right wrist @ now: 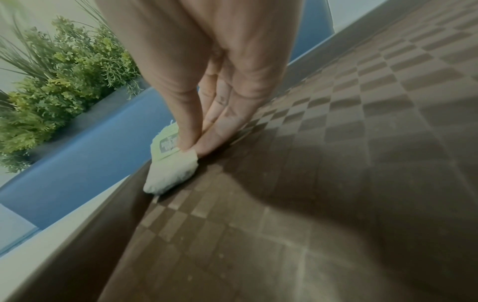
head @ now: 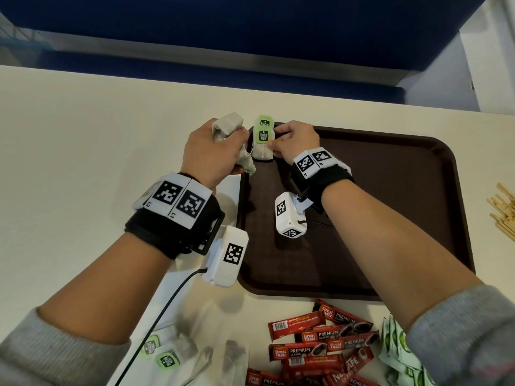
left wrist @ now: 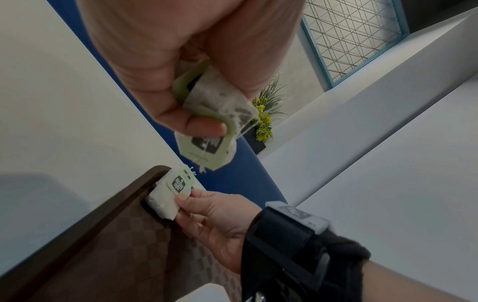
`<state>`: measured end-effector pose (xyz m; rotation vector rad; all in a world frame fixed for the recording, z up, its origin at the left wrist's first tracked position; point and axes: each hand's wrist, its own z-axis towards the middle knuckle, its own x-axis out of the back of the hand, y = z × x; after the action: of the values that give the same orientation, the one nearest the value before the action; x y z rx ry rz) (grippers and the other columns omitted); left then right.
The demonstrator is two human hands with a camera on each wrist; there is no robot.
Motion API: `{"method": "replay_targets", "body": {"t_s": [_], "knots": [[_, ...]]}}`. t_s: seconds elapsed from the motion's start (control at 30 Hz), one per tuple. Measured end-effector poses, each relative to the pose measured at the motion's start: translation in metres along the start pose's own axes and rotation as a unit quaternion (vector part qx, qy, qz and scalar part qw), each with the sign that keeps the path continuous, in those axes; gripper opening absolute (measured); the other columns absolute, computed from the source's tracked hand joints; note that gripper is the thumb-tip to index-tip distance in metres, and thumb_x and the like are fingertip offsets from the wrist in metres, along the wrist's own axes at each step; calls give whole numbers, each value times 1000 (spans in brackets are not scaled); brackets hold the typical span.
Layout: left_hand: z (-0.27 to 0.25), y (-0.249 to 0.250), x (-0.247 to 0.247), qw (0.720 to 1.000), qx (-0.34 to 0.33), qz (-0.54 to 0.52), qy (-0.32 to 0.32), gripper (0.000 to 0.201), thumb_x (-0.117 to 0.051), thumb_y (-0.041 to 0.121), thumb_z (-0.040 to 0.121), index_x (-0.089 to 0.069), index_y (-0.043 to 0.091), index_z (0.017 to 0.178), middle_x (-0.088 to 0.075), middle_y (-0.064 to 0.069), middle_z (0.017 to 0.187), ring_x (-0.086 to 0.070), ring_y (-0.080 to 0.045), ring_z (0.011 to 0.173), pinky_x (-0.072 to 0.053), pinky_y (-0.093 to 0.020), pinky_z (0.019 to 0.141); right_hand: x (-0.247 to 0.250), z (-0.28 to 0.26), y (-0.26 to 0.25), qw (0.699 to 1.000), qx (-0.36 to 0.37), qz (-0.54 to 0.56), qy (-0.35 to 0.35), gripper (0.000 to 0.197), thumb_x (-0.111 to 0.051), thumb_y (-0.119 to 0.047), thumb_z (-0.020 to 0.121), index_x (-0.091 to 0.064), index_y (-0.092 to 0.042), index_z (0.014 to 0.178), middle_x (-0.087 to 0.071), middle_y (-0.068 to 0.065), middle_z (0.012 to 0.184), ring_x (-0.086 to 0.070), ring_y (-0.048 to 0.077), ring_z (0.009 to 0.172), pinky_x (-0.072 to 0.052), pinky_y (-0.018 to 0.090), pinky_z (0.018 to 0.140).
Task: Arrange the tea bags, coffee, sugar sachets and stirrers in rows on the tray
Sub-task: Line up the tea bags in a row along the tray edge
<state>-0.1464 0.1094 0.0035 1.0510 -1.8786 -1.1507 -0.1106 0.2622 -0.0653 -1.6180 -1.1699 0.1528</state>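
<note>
A brown tray (head: 390,207) lies on the cream table. In its far left corner sit tea bags with green tags (head: 263,143) (left wrist: 168,196) (right wrist: 172,165). My right hand (head: 292,140) pinches their edge between thumb and fingers (right wrist: 191,143). My left hand (head: 211,151), just left of the tray, grips a bunch of tea bags (head: 227,126) (left wrist: 217,106), one green tag (left wrist: 207,147) hanging below the thumb. Red coffee sachets (head: 320,349), green sugar sachets (head: 395,349), more tea bags (head: 178,355) and wooden stirrers (head: 504,213) lie on the table.
A blue partition (head: 250,37) runs along the table's far edge. A black cable (head: 156,321) trails from my left wrist camera across the near table. A potted plant (right wrist: 59,85) stands beyond the partition.
</note>
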Motion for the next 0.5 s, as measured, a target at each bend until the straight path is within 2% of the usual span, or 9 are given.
{"method": "replay_targets", "body": {"t_s": [0.1,0.17,0.27,0.5], "knots": [[0,-1,1,1000,4,-4,-3,5,-62,20,86,-59,15,86,-63,-5,79,-64,-13,61,-47,-19,49,-2,1,0,1000,0,2,-1,28,-75,-4,75,-64,-8,101,-60,-2,71,-65,14,72,-58,26,70],[1,-2,1,1000,5,-3,-6,7,-62,20,85,-60,14,87,-63,-6,81,-65,-16,65,-47,-21,50,-3,1,2,1000,5,-4,0,26,-76,-5,75,-63,-11,96,-60,-3,67,-65,15,72,-59,30,74],[0,-2,0,1000,5,-2,-6,6,-62,20,85,-59,15,86,-63,-6,81,-65,-16,63,-47,-21,50,-3,3,3,1000,9,-12,-1,25,-77,-7,74,-60,-17,89,-61,-4,66,-67,16,73,-58,33,78],[-1,-2,-2,1000,9,0,-15,5,-62,21,85,-59,19,84,-64,-2,79,-66,-19,69,-48,-23,52,-2,2,3,1000,16,-20,-6,28,-78,-8,73,-64,-14,96,-65,-3,71,-69,17,79,-58,34,80]]}}
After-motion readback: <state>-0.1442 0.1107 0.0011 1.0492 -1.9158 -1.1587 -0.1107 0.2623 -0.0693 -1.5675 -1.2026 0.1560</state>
